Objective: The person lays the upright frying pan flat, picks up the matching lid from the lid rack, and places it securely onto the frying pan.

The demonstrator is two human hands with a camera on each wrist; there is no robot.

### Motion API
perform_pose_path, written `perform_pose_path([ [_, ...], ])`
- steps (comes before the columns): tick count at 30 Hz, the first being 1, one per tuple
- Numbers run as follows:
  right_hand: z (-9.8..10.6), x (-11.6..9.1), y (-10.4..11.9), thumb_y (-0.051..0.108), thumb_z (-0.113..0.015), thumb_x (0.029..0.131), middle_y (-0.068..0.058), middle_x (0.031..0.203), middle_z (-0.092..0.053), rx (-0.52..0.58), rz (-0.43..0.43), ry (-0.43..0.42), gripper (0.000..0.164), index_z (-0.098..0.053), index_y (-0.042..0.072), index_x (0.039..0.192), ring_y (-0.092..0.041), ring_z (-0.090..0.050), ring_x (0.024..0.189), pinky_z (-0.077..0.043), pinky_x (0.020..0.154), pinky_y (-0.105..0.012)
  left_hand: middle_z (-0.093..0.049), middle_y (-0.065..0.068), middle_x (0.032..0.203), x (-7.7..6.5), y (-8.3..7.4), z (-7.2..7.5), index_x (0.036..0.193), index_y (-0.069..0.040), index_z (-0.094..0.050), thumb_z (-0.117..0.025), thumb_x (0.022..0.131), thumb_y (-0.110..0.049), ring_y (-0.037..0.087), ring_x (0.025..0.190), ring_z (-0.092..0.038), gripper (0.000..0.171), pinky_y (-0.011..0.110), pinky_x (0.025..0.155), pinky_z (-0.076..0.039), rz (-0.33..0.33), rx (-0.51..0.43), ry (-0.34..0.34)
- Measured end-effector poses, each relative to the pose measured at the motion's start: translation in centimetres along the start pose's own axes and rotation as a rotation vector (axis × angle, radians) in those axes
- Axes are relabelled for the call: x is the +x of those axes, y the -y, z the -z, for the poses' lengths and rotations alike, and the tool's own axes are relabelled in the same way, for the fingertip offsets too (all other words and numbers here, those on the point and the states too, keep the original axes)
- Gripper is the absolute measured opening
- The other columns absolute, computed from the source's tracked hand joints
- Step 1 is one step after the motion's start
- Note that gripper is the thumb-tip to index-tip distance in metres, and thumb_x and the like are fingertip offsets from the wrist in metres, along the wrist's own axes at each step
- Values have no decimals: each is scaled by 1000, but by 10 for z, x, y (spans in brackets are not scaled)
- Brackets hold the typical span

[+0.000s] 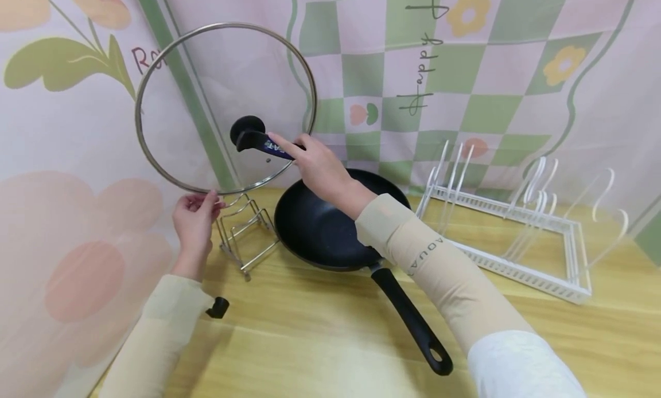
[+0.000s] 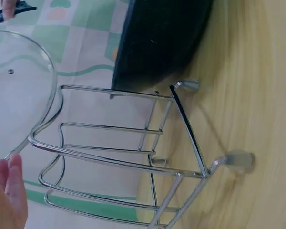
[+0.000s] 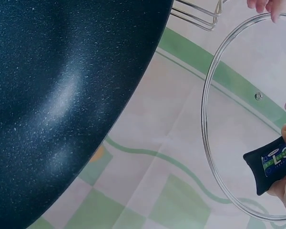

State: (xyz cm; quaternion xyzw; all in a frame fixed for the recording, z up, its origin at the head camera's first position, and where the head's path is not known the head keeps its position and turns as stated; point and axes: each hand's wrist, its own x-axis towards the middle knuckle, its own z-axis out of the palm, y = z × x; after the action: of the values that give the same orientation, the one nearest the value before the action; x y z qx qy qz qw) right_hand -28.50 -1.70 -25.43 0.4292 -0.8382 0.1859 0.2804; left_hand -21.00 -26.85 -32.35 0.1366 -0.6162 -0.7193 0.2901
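My right hand (image 1: 325, 171) grips the black handle (image 1: 253, 140) of a round glass lid (image 1: 206, 94) with a metal rim, held upright. At the lid's bottom rim, my left hand (image 1: 193, 220) pinches the edge between thumb and fingers. Directly below the lid stands a small metal wire rack (image 2: 119, 161), its top loops close to the rim in the left wrist view. A black frying pan (image 1: 325, 226) sits right of that rack, under my right forearm, which covers part of it. Its speckled inside (image 3: 62, 95) fills the left of the right wrist view.
A white dish rack (image 1: 527, 277) with upright prongs stands on the wooden table (image 1: 304, 340) to the right. The pan's long handle (image 1: 413, 320) points toward me. Patterned cloth (image 1: 361, 42) hangs close behind and on the left. A small black piece (image 1: 218, 308) juts from the left cuff.
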Motion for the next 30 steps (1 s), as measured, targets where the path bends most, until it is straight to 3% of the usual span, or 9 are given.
perform_pose_path([
  [6,1,-5,-2,-5,-60,100,-18,110,-60,6,-12,11,61,-46,17,155,-28,-56,86,-51,78,-37,-62,3,95,-1,5,-1,99,-11,-54,-70,96,-1,10,79,-68,19,19,74,-59,-57,-54,-48],
  [13,6,-3,-5,-6,-59,100,-19,111,-60,3,30,-35,59,-47,15,154,-29,-58,87,-52,79,-38,-63,5,92,1,6,-2,89,-10,-55,-70,92,9,13,79,-66,24,24,77,-60,-221,-152,-88],
  [19,18,-1,-2,-1,-61,102,-19,111,-59,-6,44,-27,59,-46,16,155,-29,-59,89,-54,80,-36,-56,8,99,1,4,-4,96,-11,-50,-66,94,9,20,91,-62,26,29,84,-60,-261,-254,-26],
  [30,29,-7,-4,-2,-60,101,-19,112,-58,-9,-10,-12,59,-46,17,155,-30,-56,88,-53,80,-40,-51,7,102,0,1,-12,102,-11,-47,-60,96,12,20,93,-56,27,30,86,-60,-315,-296,61],
])
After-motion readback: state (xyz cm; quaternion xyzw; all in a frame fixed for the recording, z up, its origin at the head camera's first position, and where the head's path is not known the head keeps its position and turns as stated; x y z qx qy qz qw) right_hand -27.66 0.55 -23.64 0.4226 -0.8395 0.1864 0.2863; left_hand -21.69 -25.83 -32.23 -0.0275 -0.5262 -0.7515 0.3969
